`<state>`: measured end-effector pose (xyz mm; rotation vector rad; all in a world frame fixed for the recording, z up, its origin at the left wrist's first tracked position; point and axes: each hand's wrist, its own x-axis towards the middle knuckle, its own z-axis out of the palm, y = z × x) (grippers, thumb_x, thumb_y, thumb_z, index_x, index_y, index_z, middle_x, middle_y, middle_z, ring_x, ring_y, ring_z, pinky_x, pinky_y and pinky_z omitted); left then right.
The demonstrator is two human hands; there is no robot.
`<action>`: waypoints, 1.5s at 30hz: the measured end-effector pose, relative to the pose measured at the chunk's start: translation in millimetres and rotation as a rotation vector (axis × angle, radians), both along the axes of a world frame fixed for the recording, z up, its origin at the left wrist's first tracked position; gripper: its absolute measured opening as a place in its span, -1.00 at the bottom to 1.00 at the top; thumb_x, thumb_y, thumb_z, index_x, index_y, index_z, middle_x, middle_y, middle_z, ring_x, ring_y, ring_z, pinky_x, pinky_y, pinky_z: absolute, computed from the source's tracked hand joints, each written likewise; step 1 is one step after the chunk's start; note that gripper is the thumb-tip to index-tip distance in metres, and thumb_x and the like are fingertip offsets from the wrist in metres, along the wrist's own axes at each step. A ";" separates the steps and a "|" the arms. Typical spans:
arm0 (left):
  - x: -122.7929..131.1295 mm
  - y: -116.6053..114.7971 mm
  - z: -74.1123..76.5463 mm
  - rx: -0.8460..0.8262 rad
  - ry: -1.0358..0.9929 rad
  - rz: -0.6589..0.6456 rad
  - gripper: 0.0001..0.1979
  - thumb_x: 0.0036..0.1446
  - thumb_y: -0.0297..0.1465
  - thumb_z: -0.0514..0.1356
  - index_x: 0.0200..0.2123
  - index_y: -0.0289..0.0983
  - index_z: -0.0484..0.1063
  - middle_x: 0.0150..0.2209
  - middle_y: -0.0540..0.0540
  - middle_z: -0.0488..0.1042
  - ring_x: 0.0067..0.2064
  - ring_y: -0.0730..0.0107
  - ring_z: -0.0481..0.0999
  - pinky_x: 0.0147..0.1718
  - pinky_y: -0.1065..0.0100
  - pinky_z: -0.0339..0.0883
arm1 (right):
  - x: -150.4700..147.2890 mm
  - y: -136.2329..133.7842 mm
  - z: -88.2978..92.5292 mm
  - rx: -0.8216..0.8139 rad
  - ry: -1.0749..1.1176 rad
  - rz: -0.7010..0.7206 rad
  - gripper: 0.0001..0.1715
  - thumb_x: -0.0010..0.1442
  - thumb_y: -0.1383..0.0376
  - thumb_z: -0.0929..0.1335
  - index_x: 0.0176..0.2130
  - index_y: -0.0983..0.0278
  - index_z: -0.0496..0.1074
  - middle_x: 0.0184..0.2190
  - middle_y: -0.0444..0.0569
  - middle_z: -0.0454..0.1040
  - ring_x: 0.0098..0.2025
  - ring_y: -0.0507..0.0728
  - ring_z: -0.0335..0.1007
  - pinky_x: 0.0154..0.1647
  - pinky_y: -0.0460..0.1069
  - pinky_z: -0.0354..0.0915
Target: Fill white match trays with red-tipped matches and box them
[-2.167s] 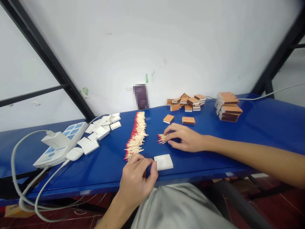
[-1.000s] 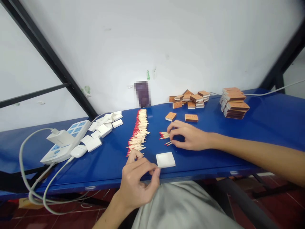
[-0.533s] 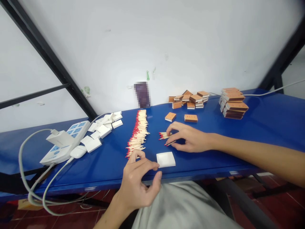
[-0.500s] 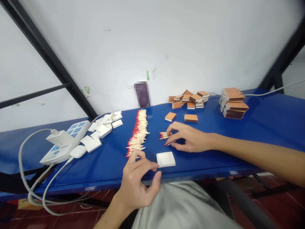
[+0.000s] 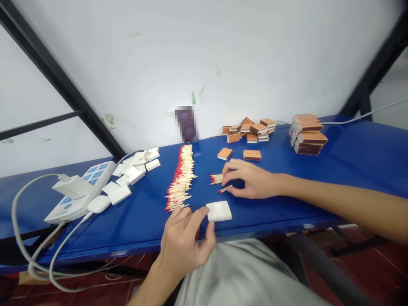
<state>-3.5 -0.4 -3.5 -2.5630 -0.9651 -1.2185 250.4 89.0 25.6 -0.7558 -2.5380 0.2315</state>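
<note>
My right hand [image 5: 250, 178] rests on the blue table, its thumb and fingertips at a match [image 5: 225, 189] with a red head; whether it grips the match is unclear. Beside those fingertips lies a small bunch of matches [image 5: 216, 179]. A white open matchbox tray [image 5: 219, 211] lies nearer the table's front edge. My left hand [image 5: 188, 238] is at the tray's left side, thumb and index finger apart, the index fingertip at the tray's corner. A long row of red-headed matches [image 5: 182, 176] runs back from my left hand toward the wall.
White trays [image 5: 135, 168] lie in a loose heap at the left, beside a power strip [image 5: 84, 189] with cables. Orange matchboxes [image 5: 251, 128] are piled at the back, two [image 5: 225, 153] in front. More matchboxes [image 5: 308, 134] stand stacked at the right.
My left index finger has come up to the tray's corner. My right fingers have spread slightly around the single match, which lies lower and flatter. The whole view has shifted a little.
</note>
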 end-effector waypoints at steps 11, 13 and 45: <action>1.1 -1.8 -2.6 0.009 0.178 0.112 -0.80 0.30 -0.38 0.08 -0.05 -0.28 0.37 -0.33 -0.09 0.45 -0.40 0.25 0.47 -0.43 0.28 0.31 | -3.3 0.2 -2.6 -0.024 -0.046 -0.040 -0.83 0.23 0.27 0.34 -0.35 0.25 0.51 -0.41 -0.06 0.41 -0.32 0.10 0.28 -0.22 0.00 0.15; 1.7 -2.0 -2.5 0.014 0.204 0.125 -0.78 0.29 -0.37 0.08 -0.03 -0.28 0.36 -0.33 -0.08 0.45 -0.40 0.22 0.48 -0.44 0.26 0.31 | -4.5 -1.0 -0.7 -0.023 -0.070 -0.064 -0.82 0.23 0.27 0.33 -0.36 0.26 0.50 -0.52 -0.12 0.39 -0.41 0.07 0.25 -0.22 0.02 0.10; 4.8 -1.4 -5.4 0.046 0.262 0.147 -0.74 0.30 -0.37 0.07 0.02 -0.31 0.34 -0.37 -0.06 0.41 -0.40 0.20 0.42 -0.43 0.20 0.28 | -4.6 -5.2 4.3 -0.142 -0.123 -0.102 -0.57 0.26 0.29 0.27 0.08 0.16 0.51 -0.30 -0.07 0.61 -0.48 0.02 0.36 -0.40 -0.09 0.16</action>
